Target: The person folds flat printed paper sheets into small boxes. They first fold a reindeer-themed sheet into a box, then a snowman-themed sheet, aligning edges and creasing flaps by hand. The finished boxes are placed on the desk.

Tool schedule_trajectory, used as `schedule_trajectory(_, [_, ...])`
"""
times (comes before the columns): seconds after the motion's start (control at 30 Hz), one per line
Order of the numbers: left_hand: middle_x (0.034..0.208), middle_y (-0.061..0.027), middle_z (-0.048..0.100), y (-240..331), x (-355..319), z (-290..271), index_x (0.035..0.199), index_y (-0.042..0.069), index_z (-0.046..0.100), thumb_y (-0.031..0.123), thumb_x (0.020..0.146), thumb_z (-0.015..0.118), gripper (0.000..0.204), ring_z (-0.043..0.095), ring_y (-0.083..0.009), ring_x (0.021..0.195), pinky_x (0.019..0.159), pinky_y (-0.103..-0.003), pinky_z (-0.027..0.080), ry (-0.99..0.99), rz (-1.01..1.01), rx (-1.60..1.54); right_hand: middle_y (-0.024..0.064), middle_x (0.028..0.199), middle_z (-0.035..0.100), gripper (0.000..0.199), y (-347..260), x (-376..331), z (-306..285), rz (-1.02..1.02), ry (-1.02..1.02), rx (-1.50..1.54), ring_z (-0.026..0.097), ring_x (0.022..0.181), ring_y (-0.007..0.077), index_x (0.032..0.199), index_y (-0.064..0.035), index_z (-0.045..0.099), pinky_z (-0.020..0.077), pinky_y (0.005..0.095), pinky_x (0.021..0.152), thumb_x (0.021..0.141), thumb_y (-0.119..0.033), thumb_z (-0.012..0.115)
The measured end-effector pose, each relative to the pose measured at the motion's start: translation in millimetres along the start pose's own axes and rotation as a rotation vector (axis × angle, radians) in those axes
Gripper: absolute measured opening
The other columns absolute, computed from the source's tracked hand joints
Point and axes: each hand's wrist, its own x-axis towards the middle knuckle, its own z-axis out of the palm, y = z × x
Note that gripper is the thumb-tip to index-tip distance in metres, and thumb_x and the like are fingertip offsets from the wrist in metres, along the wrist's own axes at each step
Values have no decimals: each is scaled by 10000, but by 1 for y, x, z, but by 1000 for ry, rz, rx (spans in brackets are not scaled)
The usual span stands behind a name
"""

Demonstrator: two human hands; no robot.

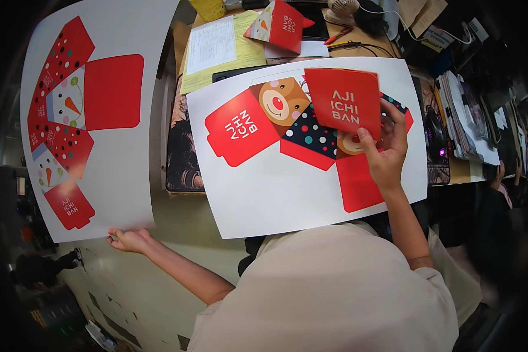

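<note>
My left hand [129, 239] pinches the lower edge of a large white sheet [120, 182] printed with a red snowman box pattern, lifted at my left. My right hand [387, 144] grips a red folded paper box [340, 97] with white lettering, thumb on its front and fingers round its right edge. Beneath that box lies a second white sheet [258, 205] on the desk's near edge, printed with a flat box pattern of brown animal faces, red panels and dark dotted panels. The red box and my hand cover part of this print.
A finished-looking red snowman box [284, 29] stands at the back of the desk beside yellow and white papers [211, 50]. Pens [349, 44] and cables lie behind the sheet. At right are a black mouse [435, 132] and a stack of papers [466, 117]. Another person's hand [498, 176] shows at far right.
</note>
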Motion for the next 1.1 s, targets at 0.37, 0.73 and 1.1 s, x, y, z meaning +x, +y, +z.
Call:
schedule_trajectory(0.37, [1162,-109,544,2,7,-13,1193,55,414,74,960,513,254,544,-222,1016,874,-382,497,34,-21,-28,125,1134,606,370,-31,46,22,-353,-97,-358,570,985,245,1198,-49,600,475,357,849,863,-194,666])
schedule_trajectory(0.73, [1170,-118,556,1,12,-19,1250,54,381,83,957,534,332,555,-245,1020,863,-420,509,40,12,-6,108,1031,602,411,-50,93,55,-321,-262,-525,558,961,269,1266,-97,568,458,376,838,909,-299,599])
schedule_trajectory(1.1, [1161,-120,548,8,7,-20,1219,73,394,97,962,533,293,555,-246,1018,855,-426,518,43,10,-18,180,1187,453,474,-70,68,44,-121,-231,-254,549,1084,302,1215,-77,526,466,406,923,775,-180,668])
